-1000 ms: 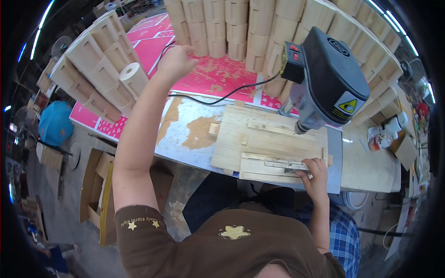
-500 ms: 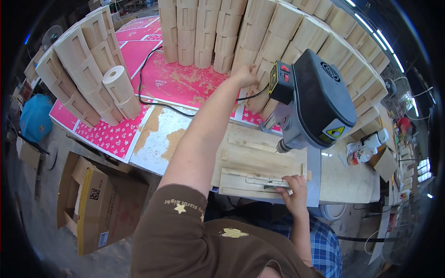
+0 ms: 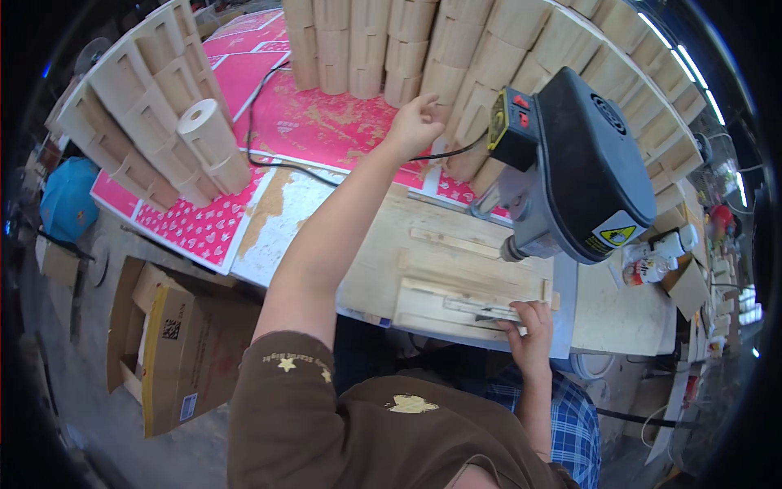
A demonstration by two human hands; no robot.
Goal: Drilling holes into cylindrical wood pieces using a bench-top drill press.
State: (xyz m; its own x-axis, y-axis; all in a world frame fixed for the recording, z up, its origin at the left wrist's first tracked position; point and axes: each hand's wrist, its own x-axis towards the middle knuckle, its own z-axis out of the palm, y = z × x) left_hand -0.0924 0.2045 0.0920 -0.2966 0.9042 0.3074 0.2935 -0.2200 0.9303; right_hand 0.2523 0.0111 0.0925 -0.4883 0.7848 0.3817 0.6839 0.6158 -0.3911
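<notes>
My left hand is stretched out over the pink sheet, its fingers loosely bent and apart, with nothing visible in them. Just beyond it stand stacked pale wooden cylinders with rectangular recesses. Close to my body, my right hand pinches a thin metal tool with a dark tip; its exact kind is unclear. That tool lies over a wooden jig made of a board with strips. Behind the jig hangs the chuck of a black drill press.
More wooden cylinders rise at the left, one standing in front. A black cable crosses the pink sheet. An open cardboard box is at lower left. White bottles stand at the right.
My left hand has drawn back a little to the left, away from the cylinders. My right hand stays at the jig with the tool. The whole view has shifted slightly.
</notes>
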